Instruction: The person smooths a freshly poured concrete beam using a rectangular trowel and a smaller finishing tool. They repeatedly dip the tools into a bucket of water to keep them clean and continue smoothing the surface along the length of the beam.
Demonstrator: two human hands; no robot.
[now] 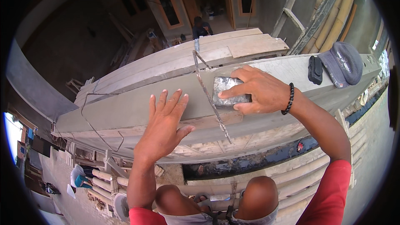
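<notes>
My right hand (260, 91) grips a flat silver, rectangular metal-faced block (225, 85), fingers and thumb at its edges, on top of a long grey cement ledge (112, 110). The block's exact kind is not clear. My left hand (163, 121) is open, fingers spread, over the ledge's front edge, where a wooden form board (200, 127) runs; whether it touches is hard to tell. Between my hands, a bent rusty metal rod (206, 89) crosses the ledge, close beside the block. Another bent rod (85, 112) spans the ledge farther left.
A grey cap (343, 64) and a small black case (315, 70) lie on the ledge at the right. Planks (175, 60) run behind it; a ladder (293, 16) leans at the back right. Bamboo poles (291, 179) and a dark water channel (250, 161) lie below. A person (201, 28) is beyond.
</notes>
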